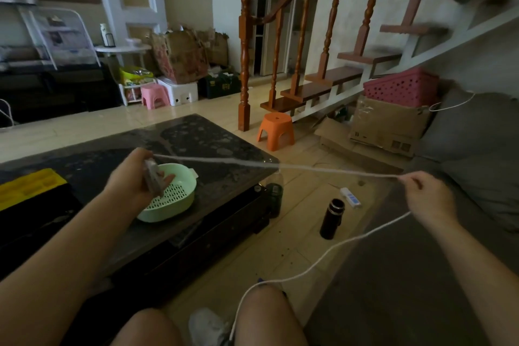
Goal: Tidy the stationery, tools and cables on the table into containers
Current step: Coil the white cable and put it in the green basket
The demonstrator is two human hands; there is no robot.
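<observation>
A white cable (pixel 280 166) is stretched taut between my two hands above the table's right end. My left hand (pixel 134 174) grips several wound loops of that cable over a light green perforated basket (pixel 179 206) on the dark table (pixel 213 143). My right hand (pixel 429 196) pinches the cable out to the right, over the grey sofa. From there the loose end hangs down in a curve across my right knee.
A yellow and black organiser box (pixel 31 187) lies at the table's left. On the floor to the right stand a dark flask (pixel 332 219) and a white power strip (pixel 351 197). An orange stool (pixel 276 130), cardboard boxes (pixel 390 123) and a staircase are behind.
</observation>
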